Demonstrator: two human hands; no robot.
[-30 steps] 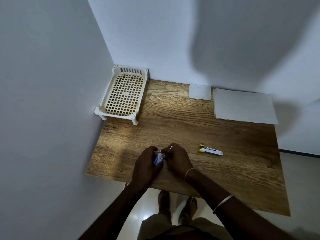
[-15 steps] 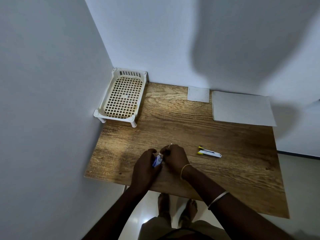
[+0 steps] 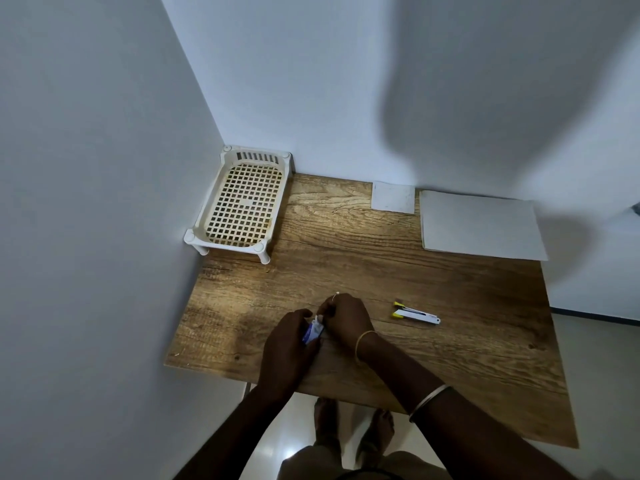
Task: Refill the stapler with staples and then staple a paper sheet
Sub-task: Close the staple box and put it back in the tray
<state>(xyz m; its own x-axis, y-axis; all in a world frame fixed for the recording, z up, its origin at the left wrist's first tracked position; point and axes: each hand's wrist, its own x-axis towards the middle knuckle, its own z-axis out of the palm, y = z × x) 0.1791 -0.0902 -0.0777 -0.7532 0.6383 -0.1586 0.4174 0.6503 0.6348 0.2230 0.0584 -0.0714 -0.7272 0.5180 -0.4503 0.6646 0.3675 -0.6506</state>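
**Materials and finish**

Desk: wood-grain top, matt, knots and streaks visible.
Rack, upper left: cream plastic lattice, smooth, yellowish staining.
Paper stack, upper right: white, matt. Small paper square beside it looks the same.
Stapler: white and yellow plastic, slight sheen.
Staple box: blue-white printed card.
Floor, bottom: glossy, reflective.
Wall: plain matt paint.
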